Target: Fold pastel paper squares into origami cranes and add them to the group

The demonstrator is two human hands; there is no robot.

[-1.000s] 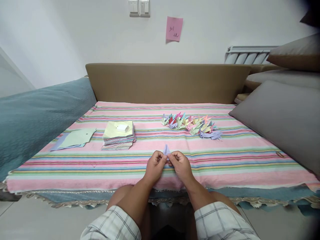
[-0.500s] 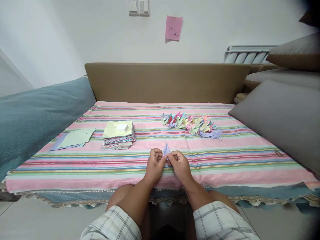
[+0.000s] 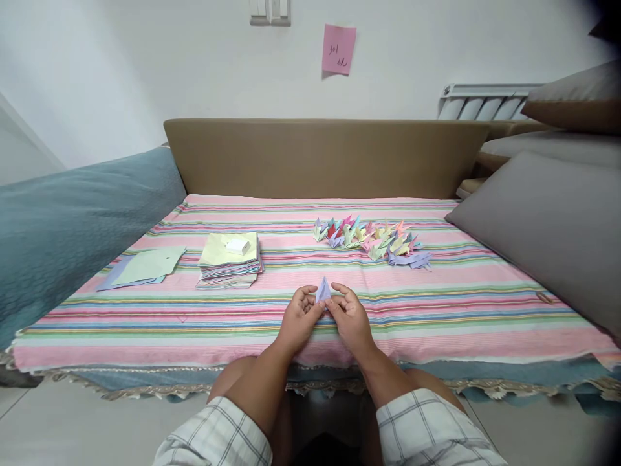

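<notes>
A small piece of folded lilac paper (image 3: pixel 323 290) stands point up between my hands, over the striped cloth (image 3: pixel 272 349). My left hand (image 3: pixel 301 315) pinches its lower left side, the thumb on the near face. From the other side my right hand (image 3: pixel 348 316) grips the lower right, thumb tip close to the left one, with the index finger raised beside the paper. The hands hide the bottom of the paper. Beyond them, folded paper cranes (image 3: pixel 378 239) in many colours lie in a cluster, lilac ones (image 3: pixel 410 259) at its near right end.
To the left is a stack of paper squares (image 3: pixel 228 262) with a small white block (image 3: pixel 237 246) on top. Loose green and lilac sheets (image 3: pixel 145 266) lie farther left. A grey cushion (image 3: pixel 543 226) borders the right side, a blue-covered armrest (image 3: pixel 87 220) the left, a brown backrest (image 3: pixel 325 158) the rear.
The fingers have shifted slightly on the lilac paper; my right index finger has lifted away from it, and more of the paper shows. The cranes and the stack stay put.
</notes>
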